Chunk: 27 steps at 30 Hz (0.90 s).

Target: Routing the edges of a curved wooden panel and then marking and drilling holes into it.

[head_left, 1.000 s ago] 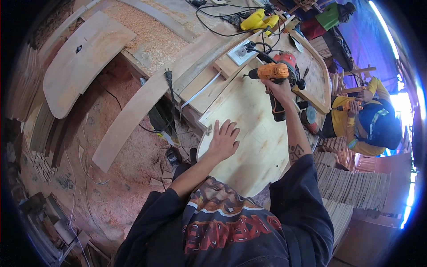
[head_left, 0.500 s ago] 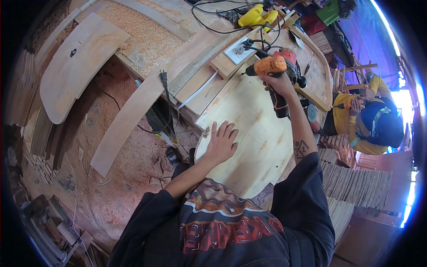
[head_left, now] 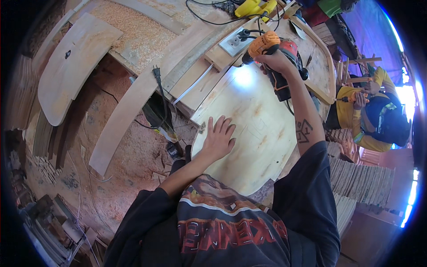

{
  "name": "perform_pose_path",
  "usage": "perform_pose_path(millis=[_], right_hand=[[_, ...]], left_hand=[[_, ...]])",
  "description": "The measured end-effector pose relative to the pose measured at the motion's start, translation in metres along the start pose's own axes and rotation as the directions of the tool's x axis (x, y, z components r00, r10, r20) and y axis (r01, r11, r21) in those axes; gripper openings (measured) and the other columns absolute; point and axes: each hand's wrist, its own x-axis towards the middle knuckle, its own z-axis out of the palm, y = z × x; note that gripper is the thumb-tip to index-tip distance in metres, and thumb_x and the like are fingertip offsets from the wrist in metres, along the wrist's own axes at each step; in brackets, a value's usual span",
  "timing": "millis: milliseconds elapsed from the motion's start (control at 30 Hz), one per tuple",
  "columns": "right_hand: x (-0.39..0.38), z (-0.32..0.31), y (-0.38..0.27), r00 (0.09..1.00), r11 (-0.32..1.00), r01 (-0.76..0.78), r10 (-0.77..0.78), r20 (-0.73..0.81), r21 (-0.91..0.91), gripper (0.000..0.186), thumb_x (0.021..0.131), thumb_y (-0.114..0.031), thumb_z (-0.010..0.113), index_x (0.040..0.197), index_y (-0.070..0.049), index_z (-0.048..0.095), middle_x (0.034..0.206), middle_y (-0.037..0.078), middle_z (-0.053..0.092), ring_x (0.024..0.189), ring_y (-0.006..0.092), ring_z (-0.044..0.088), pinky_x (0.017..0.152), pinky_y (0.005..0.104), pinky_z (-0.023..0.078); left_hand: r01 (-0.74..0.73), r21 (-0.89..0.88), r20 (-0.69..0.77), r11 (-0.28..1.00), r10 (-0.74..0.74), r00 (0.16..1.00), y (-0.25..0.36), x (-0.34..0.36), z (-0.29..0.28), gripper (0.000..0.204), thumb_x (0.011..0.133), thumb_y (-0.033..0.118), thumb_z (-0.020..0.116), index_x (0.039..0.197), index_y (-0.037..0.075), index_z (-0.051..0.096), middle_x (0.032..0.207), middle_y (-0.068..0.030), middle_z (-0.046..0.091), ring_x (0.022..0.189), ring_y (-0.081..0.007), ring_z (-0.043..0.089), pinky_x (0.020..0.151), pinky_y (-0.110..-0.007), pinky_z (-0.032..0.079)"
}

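A pale rounded plywood panel (head_left: 255, 129) lies on the workbench in front of me. My left hand (head_left: 219, 138) presses flat on its near left part, fingers spread. My right hand (head_left: 276, 62) grips an orange and black power drill (head_left: 271, 49) at the panel's far edge, its light casting a bright spot on the wood. The drill's tip is hidden behind the tool body.
A white power strip (head_left: 232, 41) with plugged cords and a yellow tool (head_left: 255, 6) lie beyond the drill. Curved wooden boards (head_left: 73, 66) and sawdust cover the floor at left. Another person in yellow sleeves (head_left: 369, 111) works at right, beside stacked thin wood sheets (head_left: 364, 178).
The drill and my right hand have shifted slightly left along the panel's far edge. My left hand stays flat on the panel.
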Motion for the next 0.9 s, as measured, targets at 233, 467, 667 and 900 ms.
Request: perform_pose_path(millis=[233,467,667,900], right_hand=[[0.002,-0.002,-0.001,0.999,0.999,0.033,-0.033,0.026,-0.001,0.034,0.070,-0.017,0.070,0.095,0.001,0.056,0.072,0.007,0.060,0.055,0.0154,0.058,0.046,0.0278,0.049],[-0.007,-0.006,0.007,0.992,0.992,0.117,-0.119,0.044,0.048,0.030,0.072,-0.017,0.070,0.095,-0.002,0.058,0.070,0.003,0.058,0.058,0.0126,0.057,0.050,0.0264,0.050],[-0.089,0.014,0.055,0.924,0.927,0.327,-0.273,-0.270,0.185,0.035,0.072,-0.015,0.070,0.100,0.000,0.057,0.080,0.004,0.059,0.065,0.0120,0.058,0.055,0.0267,0.051],[-0.267,0.034,0.150,0.856,0.885,0.197,0.055,-0.514,0.422,0.030,0.075,-0.011,0.069,0.101,-0.003,0.057,0.077,0.001,0.059,0.059,0.0098,0.056,0.055,0.0240,0.048]], left_hand=[[-0.024,0.021,-0.086,0.999,0.026,0.996,-0.002,0.000,0.007,0.047,0.079,0.033,0.057,0.119,0.008,0.049,0.128,-0.0112,0.040,0.128,-0.0302,0.027,0.105,-0.058,0.014],[-0.039,0.024,-0.116,0.999,0.041,0.992,-0.005,-0.002,0.014,0.048,0.078,0.034,0.057,0.118,0.008,0.050,0.128,-0.0107,0.040,0.128,-0.0293,0.028,0.105,-0.058,0.014],[-0.051,0.066,-0.120,0.996,0.059,0.991,-0.004,0.000,0.011,0.047,0.079,0.036,0.057,0.118,0.010,0.051,0.129,-0.0096,0.041,0.128,-0.0285,0.028,0.106,-0.058,0.013],[-0.046,0.103,-0.078,0.994,0.054,0.995,0.001,0.001,0.028,0.049,0.081,0.036,0.055,0.122,0.010,0.050,0.134,-0.0091,0.039,0.131,-0.0282,0.025,0.107,-0.058,0.007]])
